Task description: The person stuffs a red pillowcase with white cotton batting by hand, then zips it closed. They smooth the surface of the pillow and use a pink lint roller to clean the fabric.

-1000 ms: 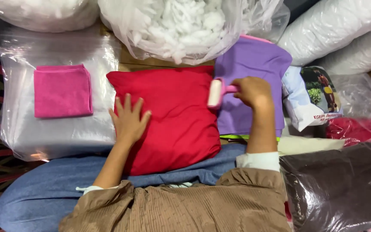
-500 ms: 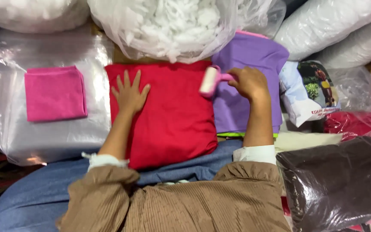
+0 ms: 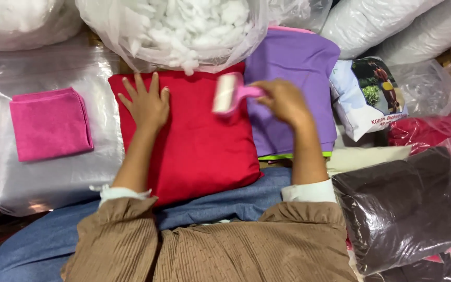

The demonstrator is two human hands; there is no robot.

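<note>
I have the red cushion (image 3: 194,141) lying on my lap at centre. My left hand (image 3: 146,104) rests on it open, fingers spread, pressing its upper left corner at about ten o'clock. My right hand (image 3: 284,100) is closed around the pink handle of a lint roller (image 3: 228,94), whose white head sits on the cushion's top edge near one o'clock. As I judge it, rolling well means keeping the fabric flat and taut under the left palm, running straight overlapping strokes, and steering clear of the bag of white stuffing (image 3: 184,31) at twelve. A folded pink cloth (image 3: 50,124) lies at nine o'clock; a purple cushion (image 3: 293,68) sits at two.
</note>
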